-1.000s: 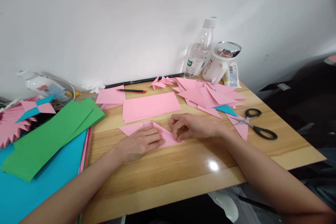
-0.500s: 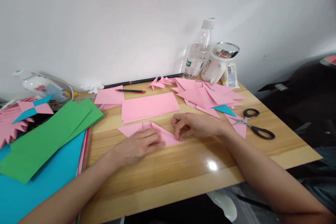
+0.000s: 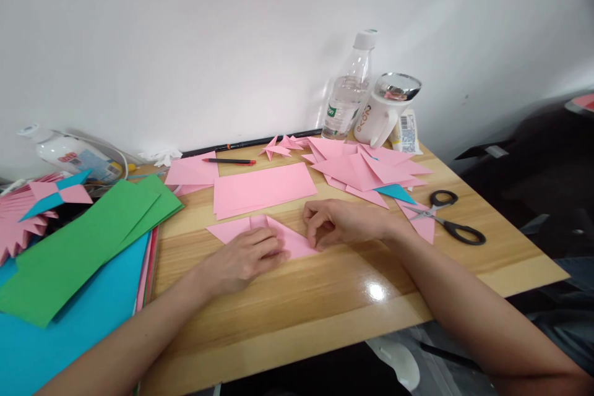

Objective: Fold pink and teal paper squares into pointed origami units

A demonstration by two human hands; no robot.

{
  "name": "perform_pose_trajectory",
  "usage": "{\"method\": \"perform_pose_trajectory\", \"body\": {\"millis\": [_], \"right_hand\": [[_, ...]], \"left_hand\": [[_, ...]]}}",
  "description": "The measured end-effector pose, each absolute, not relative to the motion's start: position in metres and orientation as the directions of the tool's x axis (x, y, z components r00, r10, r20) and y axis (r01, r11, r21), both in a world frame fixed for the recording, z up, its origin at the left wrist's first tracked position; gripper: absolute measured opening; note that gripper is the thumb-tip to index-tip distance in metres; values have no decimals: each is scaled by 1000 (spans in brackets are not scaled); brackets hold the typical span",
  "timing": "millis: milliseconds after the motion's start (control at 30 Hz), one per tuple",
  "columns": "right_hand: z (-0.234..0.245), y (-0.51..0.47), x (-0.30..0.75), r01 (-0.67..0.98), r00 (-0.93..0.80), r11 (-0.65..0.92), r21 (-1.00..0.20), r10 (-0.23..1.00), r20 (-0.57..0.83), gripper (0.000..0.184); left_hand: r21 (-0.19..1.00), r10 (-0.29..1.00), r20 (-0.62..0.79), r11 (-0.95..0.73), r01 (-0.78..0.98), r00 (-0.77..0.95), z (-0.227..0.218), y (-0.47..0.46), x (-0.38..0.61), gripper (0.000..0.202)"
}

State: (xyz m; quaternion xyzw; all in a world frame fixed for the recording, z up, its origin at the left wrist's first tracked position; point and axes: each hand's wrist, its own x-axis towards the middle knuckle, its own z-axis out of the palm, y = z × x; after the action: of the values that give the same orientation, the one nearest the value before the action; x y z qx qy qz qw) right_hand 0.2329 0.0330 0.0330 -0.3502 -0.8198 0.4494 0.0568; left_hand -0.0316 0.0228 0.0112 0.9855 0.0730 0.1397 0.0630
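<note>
A folded pink paper (image 3: 297,244) lies on the wooden table in front of me, with a point at each side and a raised fold at its top middle. My left hand (image 3: 253,257) rests over its lower middle, fingers curled down onto it and covering part of it. At the paper's right tip, my right hand (image 3: 336,223) is closed in a pinch, thumb and forefinger together. Just behind lies a stack of pink paper rectangles (image 3: 266,189). Folded pink pieces (image 3: 366,167) are heaped at the back right, a blue one (image 3: 396,193) among them.
Black-handled scissors (image 3: 448,216) lie right, partly over a pink piece. A water bottle (image 3: 346,99) and white mug (image 3: 385,111) stand by the wall. A pen (image 3: 229,161) lies on pink paper. Green sheets (image 3: 88,238) cover blue paper (image 3: 106,297) at left.
The view has shifted very slightly. Both hands and the folded pink paper keep nearly the same position and shape.
</note>
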Motion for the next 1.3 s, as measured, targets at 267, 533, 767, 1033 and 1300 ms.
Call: {"method": "perform_pose_trajectory", "body": {"millis": [267,533,767,1033,1300], "right_hand": [[33,33,233,522,-746,352,-777,630,-216,10],[28,36,238,469,-781,344,-813,592,-200,10],[33,34,233,499,-762,347,-794,613,-212,12],[38,34,230,525,-751,331,-784,613,-244,16],[43,33,228,543,-764,370,-754,589,-261,22]], "left_hand": [[147,181,284,-979,144,942,12,22,-29,36],[146,191,276,-977,155,942,11,21,-29,36],[149,199,300,-976,160,933,15,21,-27,36],[163,182,277,-977,141,943,15,22,-28,35],[44,295,104,-956,292,950,27,4,-18,27]]}}
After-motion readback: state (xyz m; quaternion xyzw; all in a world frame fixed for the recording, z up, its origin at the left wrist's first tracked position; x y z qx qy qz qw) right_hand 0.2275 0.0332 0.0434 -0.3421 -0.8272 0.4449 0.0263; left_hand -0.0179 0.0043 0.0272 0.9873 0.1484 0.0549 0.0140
